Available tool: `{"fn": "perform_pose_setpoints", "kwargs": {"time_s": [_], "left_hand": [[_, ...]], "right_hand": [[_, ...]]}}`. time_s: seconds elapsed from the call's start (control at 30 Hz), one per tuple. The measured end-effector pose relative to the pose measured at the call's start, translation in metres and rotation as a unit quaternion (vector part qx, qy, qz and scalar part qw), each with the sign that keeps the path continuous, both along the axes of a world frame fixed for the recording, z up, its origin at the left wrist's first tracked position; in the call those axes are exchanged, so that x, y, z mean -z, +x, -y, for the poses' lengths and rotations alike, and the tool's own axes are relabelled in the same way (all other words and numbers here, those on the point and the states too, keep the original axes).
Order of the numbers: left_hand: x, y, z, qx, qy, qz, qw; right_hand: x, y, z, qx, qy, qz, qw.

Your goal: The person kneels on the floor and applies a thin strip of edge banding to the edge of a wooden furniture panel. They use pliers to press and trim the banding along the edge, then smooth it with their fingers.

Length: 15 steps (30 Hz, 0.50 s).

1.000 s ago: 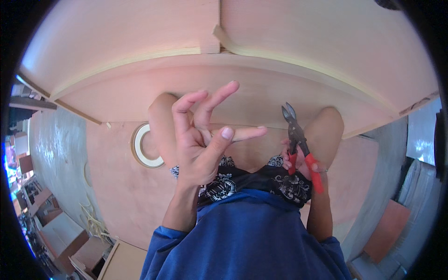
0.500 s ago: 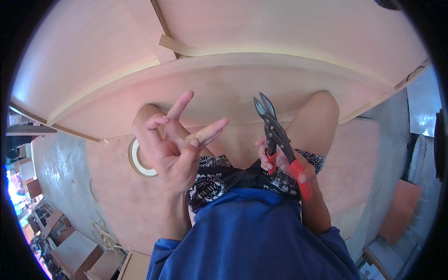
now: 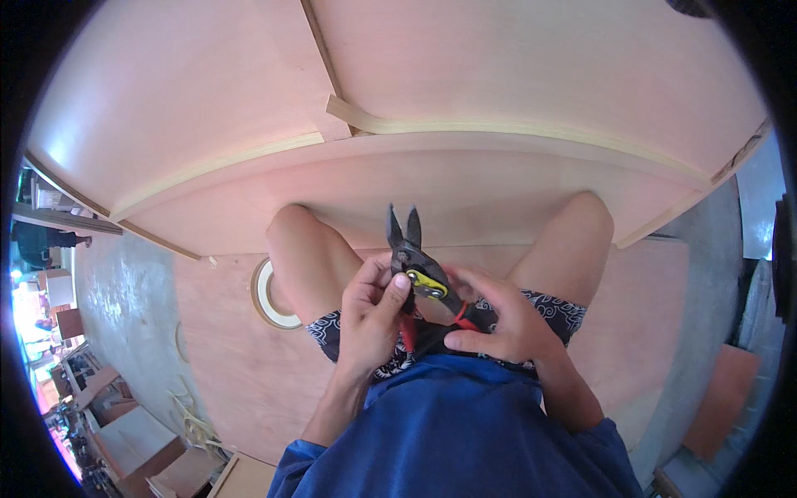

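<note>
Tin snips (image 3: 419,270) with dark blades, a yellow plate at the pivot and red-covered handles are held upright in front of my lap, blades pointing away and slightly apart. My left hand (image 3: 371,309) is closed around them at the pivot, its thumb pressed near the yellow plate. Beside the other handle is my right hand (image 3: 513,319), its thumb and fingers apart around the red grip; the fingertips are partly hidden behind the snips, and no firm hold on the handle shows.
Ahead stands a large curved plywood panel (image 3: 515,66) with a pale wood strip (image 3: 498,128) along its ledge. I sit over a plywood sheet (image 3: 224,365); a pale ring (image 3: 264,295) lies near my left leg. Wood offcuts (image 3: 137,440) are piled at the left, and a brown board (image 3: 721,402) lies right.
The snips have moved left and turned over, showing the yellow plate. My left hand has come down and taken hold at the pivot; my right hand has loosened from the handles.
</note>
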State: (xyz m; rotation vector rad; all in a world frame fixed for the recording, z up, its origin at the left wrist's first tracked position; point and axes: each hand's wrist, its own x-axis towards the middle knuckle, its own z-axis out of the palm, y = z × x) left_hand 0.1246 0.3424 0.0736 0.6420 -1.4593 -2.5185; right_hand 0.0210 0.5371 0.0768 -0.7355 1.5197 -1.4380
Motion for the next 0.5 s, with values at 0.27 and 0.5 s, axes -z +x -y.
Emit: {"fn": "perform_pose_setpoints", "kwargs": {"time_s": [0.27,0.5], "left_hand": [[-0.006,-0.018,0.005,-0.007,-0.136,0.007,0.991],[-0.075,-0.08,0.09,-0.136,-0.554,0.137,0.81]], "right_hand": [[0.059,0.017,0.02,-0.043,-0.227,0.383,0.894],[0.026,0.004,0.041,0.013,-0.136,0.328,0.935]]}}
